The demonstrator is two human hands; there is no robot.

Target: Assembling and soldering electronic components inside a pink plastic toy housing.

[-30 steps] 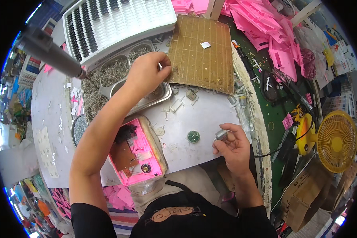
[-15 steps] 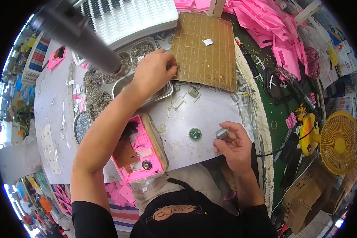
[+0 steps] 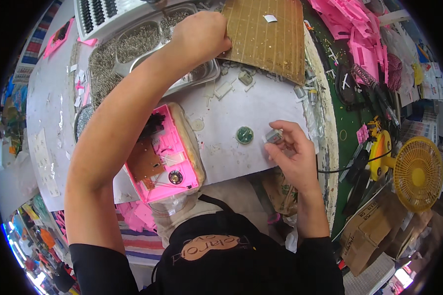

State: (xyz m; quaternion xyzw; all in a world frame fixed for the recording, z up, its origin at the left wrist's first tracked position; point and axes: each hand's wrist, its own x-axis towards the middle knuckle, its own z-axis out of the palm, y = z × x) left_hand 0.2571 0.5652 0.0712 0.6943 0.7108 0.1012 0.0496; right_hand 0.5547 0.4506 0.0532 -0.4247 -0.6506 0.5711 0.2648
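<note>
My left hand reaches far forward to the left edge of a brown corrugated cardboard sheet. Its fingers are curled in, and whatever lies in them is hidden. Below that wrist is a metal tray with compartments. My right hand pinches a small grey motor between thumb and fingers, just above the table. Left of the motor sits a round green tub. A pink plastic housing, with a brown board and a round black speaker inside, rests on a pad under my left forearm.
Several small screws fill the tray's compartments. Loose motors lie by the cardboard's near edge. Pink plastic parts are heaped at the far right, and a yellow fan stands at the right. A white tray is at the back left.
The view has shifted, with most table items now higher in the picture. A dark hanging tool at the upper left has mostly left view. The motor remains in my right hand.
</note>
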